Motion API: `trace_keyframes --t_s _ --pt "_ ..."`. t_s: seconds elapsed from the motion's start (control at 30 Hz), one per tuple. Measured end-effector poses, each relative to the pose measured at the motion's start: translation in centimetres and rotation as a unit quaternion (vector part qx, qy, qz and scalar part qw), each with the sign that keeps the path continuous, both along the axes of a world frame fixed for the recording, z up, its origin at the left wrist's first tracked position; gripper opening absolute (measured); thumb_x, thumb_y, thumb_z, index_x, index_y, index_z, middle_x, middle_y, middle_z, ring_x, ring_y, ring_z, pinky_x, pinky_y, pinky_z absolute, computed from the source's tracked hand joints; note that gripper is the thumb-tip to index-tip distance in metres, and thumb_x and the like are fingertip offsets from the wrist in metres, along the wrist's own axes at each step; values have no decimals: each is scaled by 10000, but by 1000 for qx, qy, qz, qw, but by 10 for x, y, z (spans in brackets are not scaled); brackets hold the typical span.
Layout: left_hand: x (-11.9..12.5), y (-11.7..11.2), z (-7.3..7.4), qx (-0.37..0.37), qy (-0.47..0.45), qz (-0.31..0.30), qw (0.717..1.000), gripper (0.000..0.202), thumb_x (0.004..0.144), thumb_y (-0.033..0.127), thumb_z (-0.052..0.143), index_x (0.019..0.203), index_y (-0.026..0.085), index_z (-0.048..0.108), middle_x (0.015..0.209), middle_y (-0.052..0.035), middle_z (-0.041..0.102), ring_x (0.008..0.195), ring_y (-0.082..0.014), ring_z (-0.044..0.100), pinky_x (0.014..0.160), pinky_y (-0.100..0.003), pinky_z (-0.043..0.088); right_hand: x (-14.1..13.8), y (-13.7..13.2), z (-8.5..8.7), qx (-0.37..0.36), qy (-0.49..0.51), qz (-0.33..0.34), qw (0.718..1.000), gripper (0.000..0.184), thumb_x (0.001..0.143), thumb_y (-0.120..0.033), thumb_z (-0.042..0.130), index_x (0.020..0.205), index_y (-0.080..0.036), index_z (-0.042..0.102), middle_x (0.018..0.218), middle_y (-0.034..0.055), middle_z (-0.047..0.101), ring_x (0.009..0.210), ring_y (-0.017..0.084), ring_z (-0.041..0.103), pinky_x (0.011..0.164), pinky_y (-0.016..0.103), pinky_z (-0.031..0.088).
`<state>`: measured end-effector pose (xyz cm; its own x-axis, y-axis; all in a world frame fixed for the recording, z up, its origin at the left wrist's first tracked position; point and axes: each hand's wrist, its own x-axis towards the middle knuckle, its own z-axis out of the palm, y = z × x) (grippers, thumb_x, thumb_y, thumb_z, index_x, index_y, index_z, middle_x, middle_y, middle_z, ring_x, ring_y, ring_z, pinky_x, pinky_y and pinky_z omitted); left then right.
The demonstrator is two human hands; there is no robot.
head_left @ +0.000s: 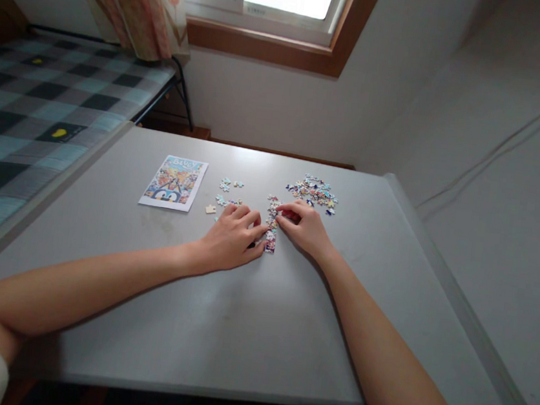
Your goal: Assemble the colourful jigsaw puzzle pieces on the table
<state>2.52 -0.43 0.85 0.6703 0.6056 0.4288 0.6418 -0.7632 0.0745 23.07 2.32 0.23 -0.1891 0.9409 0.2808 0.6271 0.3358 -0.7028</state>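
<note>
A narrow strip of joined jigsaw puzzle pieces [270, 236] lies flat on the grey table, between my two hands. My left hand [234, 236] rests palm down with bent, spread fingers, and its fingertips touch the strip's left edge. On the strip's right side is my right hand [303, 227], its thumb and forefinger closed on a puzzle piece at the edge; that piece is mostly hidden by the fingertips. Beyond my left hand lie several loose pieces [224, 184], with a plain beige piece [210, 209] beside them.
A heap of puzzle pieces [317, 192] lies beyond my right hand. At the left is a printed picture sheet [174, 183] with a penguin. The grey table [216, 333] has a bed [82, 96] along its left side and a wall [496, 189] at its right.
</note>
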Motion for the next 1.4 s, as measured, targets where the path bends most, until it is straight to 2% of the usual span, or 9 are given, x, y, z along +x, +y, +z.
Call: trace_keyframes --t_s 0.13,0.5,0.8,0.97,1.1,1.23,1.4 --pt "0 0 0 4 1 -14 1000 251 915 345 471 994 223 675 947 -54 618 908 -214 493 838 -386 342 1 1 -1 3 0 3 1000 186 768 -241 624 910 -170 720 790 23 578 694 124 516 665 259 421" --pt "0 0 0 4 4 -16 1000 256 920 334 457 978 227 683 931 -52 617 900 -209 490 838 -378 355 2 1 -2 6 -2 4 1000 181 763 -236 630 905 -168 720 780 20 580 680 122 513 652 257 417" --pt "1 0 0 2 -2 -17 1000 258 917 332 462 993 225 685 922 -62 616 903 -213 491 836 -386 363 -1 0 -1 26 -3 -3 1000 199 822 -248 546 892 -168 714 777 32 602 665 129 518 653 266 418" --pt "0 0 0 -1 -3 -18 1000 260 920 336 459 994 226 682 931 -60 621 896 -211 491 829 -381 361 -1 0 -1 51 -20 -39 998 216 823 -213 503 867 -172 710 775 42 644 654 139 528 652 269 414" --pt "0 0 1 -2 -3 -18 1000 259 919 337 460 994 222 681 937 -60 625 898 -212 490 832 -378 360 2 1 -1 39 -37 -95 994 220 821 -243 505 849 -168 710 658 25 623 584 143 512 614 272 391" --pt "1 0 1 -7 3 -18 1000 267 924 338 451 1003 221 677 948 -57 624 896 -208 492 837 -372 361 3 2 0 21 -61 -89 994 231 830 -283 512 857 -169 710 658 24 622 604 146 531 615 267 379" --pt "0 0 1 -8 1 -20 1000 262 923 333 454 1009 221 674 936 -59 623 892 -206 499 835 -369 361 2 1 0 13 -78 -76 994 215 819 -258 520 899 -183 704 623 -3 580 596 135 517 611 252 367"
